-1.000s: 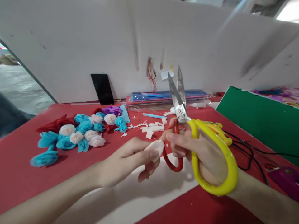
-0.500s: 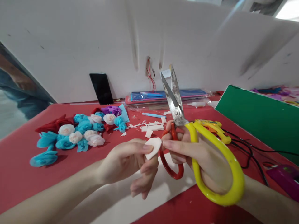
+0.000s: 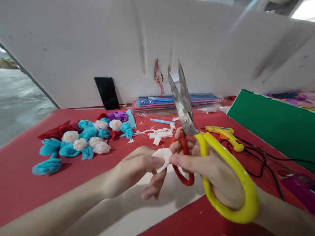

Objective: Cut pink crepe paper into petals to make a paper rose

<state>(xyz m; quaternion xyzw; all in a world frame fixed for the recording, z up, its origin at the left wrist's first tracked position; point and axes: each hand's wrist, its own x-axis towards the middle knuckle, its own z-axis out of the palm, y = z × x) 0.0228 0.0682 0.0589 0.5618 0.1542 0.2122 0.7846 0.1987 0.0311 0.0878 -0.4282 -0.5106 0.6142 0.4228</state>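
My left hand [image 3: 137, 167] pinches a small white rounded cutout [image 3: 162, 156], which looks like paper or thin fabric, between thumb and fingers. The thumb and forefinger of my right hand [image 3: 197, 160] touch the cutout's right edge. That same hand also carries large scissors [image 3: 185, 114], one handle yellow and the other red, with the blades pointing up and spread apart. Below both hands lies a white sheet [image 3: 137, 206]. White scraps [image 3: 161, 133] are scattered just beyond my fingers.
Blue, white, red and purple crepe-like flowers [image 3: 88, 133] lie at left on the red table. A phone-like black slab [image 3: 107, 93] leans on the white wall. At right are a yellow glue gun [image 3: 225, 133] with black cords and a green board [image 3: 273, 121]. Packaged sheets [image 3: 177, 100] lie behind.
My right thumb and forefinger have come onto the cutout's edge, and the cutout has turned and lowered slightly. The scissors have tilted a little left. The person at far left has gone from view.
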